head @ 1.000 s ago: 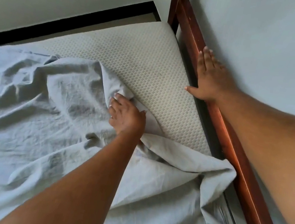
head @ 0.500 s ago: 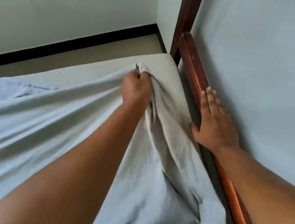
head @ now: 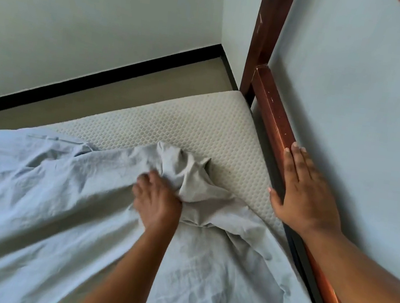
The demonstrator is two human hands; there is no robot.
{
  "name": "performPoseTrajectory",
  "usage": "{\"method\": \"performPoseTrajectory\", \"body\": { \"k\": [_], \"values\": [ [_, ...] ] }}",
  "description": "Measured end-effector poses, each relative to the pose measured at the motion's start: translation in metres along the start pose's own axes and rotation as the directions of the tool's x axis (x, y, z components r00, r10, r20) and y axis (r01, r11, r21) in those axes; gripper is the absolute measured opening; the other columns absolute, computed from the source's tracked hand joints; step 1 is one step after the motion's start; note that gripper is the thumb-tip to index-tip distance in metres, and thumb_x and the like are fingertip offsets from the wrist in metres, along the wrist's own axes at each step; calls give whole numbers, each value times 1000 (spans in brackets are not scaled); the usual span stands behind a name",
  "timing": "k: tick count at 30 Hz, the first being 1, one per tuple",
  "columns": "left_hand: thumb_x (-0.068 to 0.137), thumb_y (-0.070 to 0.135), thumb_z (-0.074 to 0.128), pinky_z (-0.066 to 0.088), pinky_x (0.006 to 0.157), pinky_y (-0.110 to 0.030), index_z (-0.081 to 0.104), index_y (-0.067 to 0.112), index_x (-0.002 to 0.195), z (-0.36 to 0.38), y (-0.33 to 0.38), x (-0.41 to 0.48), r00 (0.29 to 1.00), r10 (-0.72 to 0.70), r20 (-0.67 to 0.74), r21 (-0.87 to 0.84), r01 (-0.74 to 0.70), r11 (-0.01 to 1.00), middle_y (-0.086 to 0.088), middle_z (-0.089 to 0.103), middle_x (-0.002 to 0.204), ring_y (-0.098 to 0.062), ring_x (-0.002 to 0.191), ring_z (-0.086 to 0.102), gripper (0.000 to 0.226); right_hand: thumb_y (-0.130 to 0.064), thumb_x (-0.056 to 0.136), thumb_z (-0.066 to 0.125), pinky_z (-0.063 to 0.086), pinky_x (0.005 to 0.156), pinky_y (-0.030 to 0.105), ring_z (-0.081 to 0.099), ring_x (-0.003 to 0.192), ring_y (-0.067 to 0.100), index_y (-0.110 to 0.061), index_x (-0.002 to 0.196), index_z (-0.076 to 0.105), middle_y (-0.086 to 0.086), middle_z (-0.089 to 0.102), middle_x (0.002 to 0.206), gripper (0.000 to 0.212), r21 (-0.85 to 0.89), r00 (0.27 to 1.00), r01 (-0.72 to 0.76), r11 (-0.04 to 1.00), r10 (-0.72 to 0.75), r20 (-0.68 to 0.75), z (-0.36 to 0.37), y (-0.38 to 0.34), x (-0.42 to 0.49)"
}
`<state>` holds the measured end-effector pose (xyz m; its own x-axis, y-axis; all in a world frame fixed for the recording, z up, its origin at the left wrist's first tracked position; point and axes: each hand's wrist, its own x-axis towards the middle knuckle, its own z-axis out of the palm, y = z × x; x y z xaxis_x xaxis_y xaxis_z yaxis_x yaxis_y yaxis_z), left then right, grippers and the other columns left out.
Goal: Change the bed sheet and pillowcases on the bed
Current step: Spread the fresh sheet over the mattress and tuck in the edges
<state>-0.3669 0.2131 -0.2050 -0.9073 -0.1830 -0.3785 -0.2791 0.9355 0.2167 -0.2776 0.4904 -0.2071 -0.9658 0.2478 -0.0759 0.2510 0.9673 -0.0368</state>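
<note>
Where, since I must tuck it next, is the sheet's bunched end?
The sheet bunches up centre of the head view, on the mattress beyond the left hand.

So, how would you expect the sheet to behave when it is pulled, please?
Probably floppy: the sheet bunches and creases at the left hand. Likely light, since one hand gathers it. It may slide over the mattress, as it lies loose there.
</note>
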Motion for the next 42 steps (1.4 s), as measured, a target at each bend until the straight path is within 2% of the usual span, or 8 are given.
{"method": "performPoseTrajectory", "body": {
  "k": [3, 5, 8, 12, 21, 28, 37, 42],
  "values": [
    [87, 3, 45, 30, 116, -43, 39, 23, 148, -17, 32, 16, 894, 445, -52, -117, -448, 887, -4, 41, 153, -25, 140, 37, 64, -44, 87, 65, 32, 121, 46, 18, 156, 29, -4, 161, 15, 14, 12, 170, 98, 7, 1000, -9, 1000, 9, -7, -3, -5, 0],
    [95, 12, 36, 41, 108, -47, 40, 24, 147, -26, 57, 31, 856, 517, 27, -160, -507, 847, -8, 57, 142, -30, 129, 52, 53, -44, 87, 65, 33, 121, 46, 17, 156, 28, -6, 162, 14, 13, 11, 170, 98, 7, 1000, -17, 1000, 17, 1, -5, -7, 3],
    [102, 40, 25, 49, 89, -45, 48, 27, 134, -29, 81, 47, 842, 459, 283, 114, -504, 856, -13, 67, 125, -35, 112, 62, 42, -44, 88, 64, 31, 121, 46, 17, 156, 28, -6, 162, 14, 12, 10, 170, 97, 6, 1000, -21, 1000, 21, 5, -7, -7, 4],
    [96, 75, 12, 45, 84, -41, 64, 20, 119, -28, 88, 58, 868, 294, 401, 404, -455, 794, -10, 68, 120, -30, 114, 63, 79, -45, 89, 60, 30, 122, 46, 14, 157, 26, -6, 162, 12, 12, 8, 170, 96, 4, 1000, -18, 1000, 18, 18, -9, -8, 5],
    [100, 29, 53, 54, 87, -38, 69, 17, 114, -27, 79, 55, 919, 310, 243, 575, -394, 717, -7, 67, 119, -28, 118, 59, 25, -44, 91, 60, 32, 121, 47, 14, 157, 25, -8, 162, 14, 10, 9, 170, 92, 14, 1000, -21, 1000, 21, 17, -9, -6, 4],
    [94, 32, 67, 44, 107, -41, 53, 14, 133, -9, 45, 36, 895, 307, 324, 446, -430, 785, -11, 51, 136, -30, 130, 48, 45, -44, 91, 60, 31, 122, 47, 15, 156, 26, -7, 162, 14, 12, 10, 170, 92, 8, 1000, -20, 1000, 20, 22, -6, 2, 3],
    [100, 28, 50, 43, 73, -38, 67, 14, 90, -54, 63, 24, 846, 519, -123, 210, -489, 847, -3, 56, 94, -26, 96, 52, 24, -42, 92, 60, 32, 121, 46, 15, 156, 27, -6, 161, 15, 13, 11, 170, 91, 3, 1000, -14, 1000, 14, 8, -4, 0, 0],
    [93, 19, 46, 27, 63, -31, 48, 12, 76, -93, 129, 36, 851, 407, -332, -146, -473, 869, -3, 50, 77, -27, 75, 49, 19, -40, 89, 63, 34, 119, 46, 19, 155, 27, -6, 161, 18, 13, 16, 169, 92, 18, 1000, -28, 999, 28, 0, 1, -1, -5]
  ]
}}
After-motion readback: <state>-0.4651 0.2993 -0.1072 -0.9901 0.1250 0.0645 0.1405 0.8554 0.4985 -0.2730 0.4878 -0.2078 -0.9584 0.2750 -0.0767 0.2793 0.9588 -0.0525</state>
